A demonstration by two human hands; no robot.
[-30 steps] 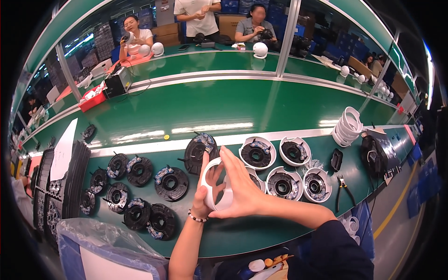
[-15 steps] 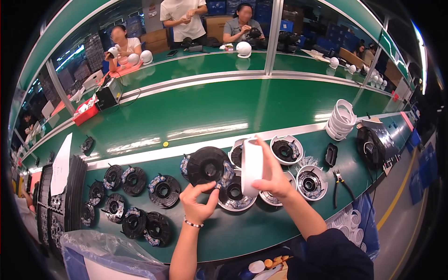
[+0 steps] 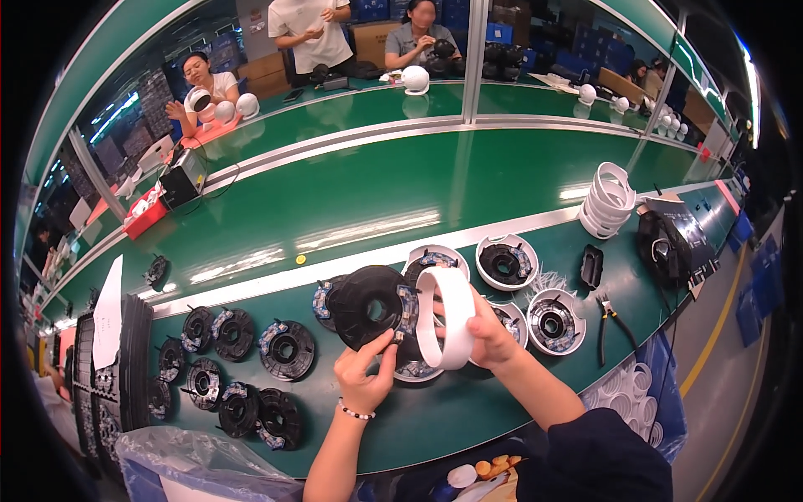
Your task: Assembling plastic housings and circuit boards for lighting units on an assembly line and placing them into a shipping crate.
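Note:
My left hand (image 3: 365, 375), with a beaded bracelet at its wrist, pinches the lower edge of a black round plastic base (image 3: 361, 293). A curved circuit board (image 3: 407, 308) runs along that base's right side. In my right hand (image 3: 495, 336) a white plastic ring (image 3: 457, 322) stands on edge, tilted close beside the black base. Through the ring's opening some fingertips show. Below and behind both parts sit white rings with black bases inside, such as the far one (image 3: 506, 262) and the right one (image 3: 555, 323); some are partly hidden by my hands.
Several loose black bases (image 3: 287, 350) lie at left, beside stacked black trays (image 3: 125, 360). Stacked white rings (image 3: 608, 201), a small black tray (image 3: 591, 266) and pliers (image 3: 615, 326) are at right. A bag of white rings (image 3: 629, 400) hangs off the near edge. People sit across the bench.
The white ring has turned so its opening shows, and it has come slightly lower and nearer. The black base stays pinched in my left hand, tilted a little differently. The whole view has shifted slightly.

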